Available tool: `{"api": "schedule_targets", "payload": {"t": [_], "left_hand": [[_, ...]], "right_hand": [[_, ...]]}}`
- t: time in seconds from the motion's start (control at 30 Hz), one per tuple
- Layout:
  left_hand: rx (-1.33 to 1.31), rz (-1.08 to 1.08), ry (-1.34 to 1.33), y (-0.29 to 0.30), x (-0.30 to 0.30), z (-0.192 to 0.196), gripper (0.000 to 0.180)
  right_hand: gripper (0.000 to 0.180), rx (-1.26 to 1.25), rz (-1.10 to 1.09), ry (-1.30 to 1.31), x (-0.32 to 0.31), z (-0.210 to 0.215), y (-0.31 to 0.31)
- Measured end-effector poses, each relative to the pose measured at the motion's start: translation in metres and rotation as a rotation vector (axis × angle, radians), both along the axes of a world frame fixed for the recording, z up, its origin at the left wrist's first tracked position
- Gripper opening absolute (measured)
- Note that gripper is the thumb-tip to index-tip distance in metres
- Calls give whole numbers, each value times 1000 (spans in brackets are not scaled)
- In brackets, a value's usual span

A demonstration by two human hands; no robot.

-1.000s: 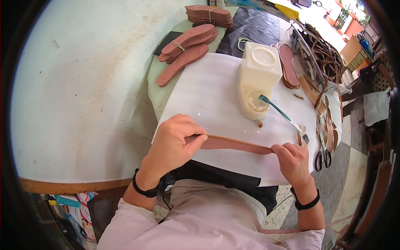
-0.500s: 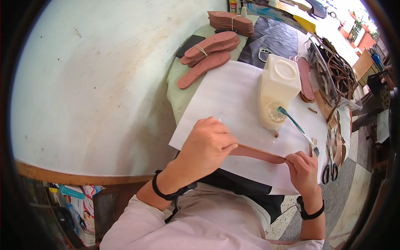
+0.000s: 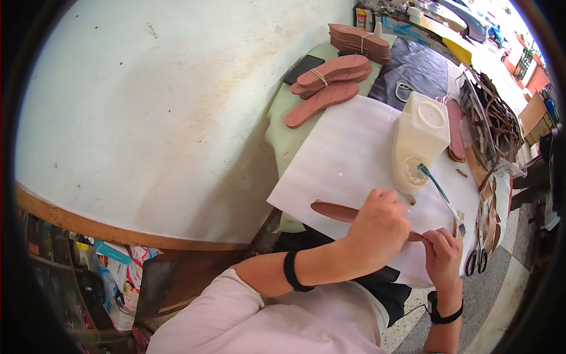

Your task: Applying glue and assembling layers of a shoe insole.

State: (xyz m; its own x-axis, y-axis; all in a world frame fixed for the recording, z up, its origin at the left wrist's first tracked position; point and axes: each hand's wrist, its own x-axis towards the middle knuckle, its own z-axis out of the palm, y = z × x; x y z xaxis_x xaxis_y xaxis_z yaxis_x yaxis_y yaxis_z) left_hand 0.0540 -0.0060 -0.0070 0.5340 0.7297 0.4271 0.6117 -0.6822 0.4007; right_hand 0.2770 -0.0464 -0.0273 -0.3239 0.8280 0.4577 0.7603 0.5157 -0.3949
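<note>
A pinkish-brown insole [image 3: 333, 211] is held edge-up above the white sheet [image 3: 330, 159] near the table's front. My left hand [image 3: 380, 227] is closed on its edge past the middle, covering part of it. The insole's left end sticks out free. At the other end, my right hand [image 3: 442, 253] pinches the tip. Just beyond my hands stands a cut, cream plastic container [image 3: 421, 127] with an open mouth facing me. A brush [image 3: 439, 190] with a teal end and pale handle leans out of that mouth.
Bundled insoles [image 3: 359, 44] and a tied stack [image 3: 336, 69] lie at the back, beside a dark flat object [image 3: 302, 69]. To the right are a clear basket [image 3: 480, 115] of brown strips, another insole [image 3: 455, 130] and scissors [image 3: 479, 256]. A pale wall [image 3: 130, 118] rises on the left.
My left hand has slid rightward along the insole, from its left end to close by my right hand. The right hand keeps its pinch. The whole view has shifted a little.
</note>
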Motion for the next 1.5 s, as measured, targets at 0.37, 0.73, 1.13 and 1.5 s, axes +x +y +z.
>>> {"api": "schedule_targets", "payload": {"t": [0.37,0.73,1.13,1.5], "left_hand": [[-29,-75,24,3,15,-3,6],[-112,-192,-279,19,-16,29,9],[-195,-85,-336,9,-50,60,13],[-226,27,-405,3,-54,70,8]], "right_hand": [[16,-97,-45,56,3,5,-3],[7,-676,-109,630,8,60,3],[1,-734,62,972,-2,66,-9],[4,-531,25,1104,-25,56,-18]]}}
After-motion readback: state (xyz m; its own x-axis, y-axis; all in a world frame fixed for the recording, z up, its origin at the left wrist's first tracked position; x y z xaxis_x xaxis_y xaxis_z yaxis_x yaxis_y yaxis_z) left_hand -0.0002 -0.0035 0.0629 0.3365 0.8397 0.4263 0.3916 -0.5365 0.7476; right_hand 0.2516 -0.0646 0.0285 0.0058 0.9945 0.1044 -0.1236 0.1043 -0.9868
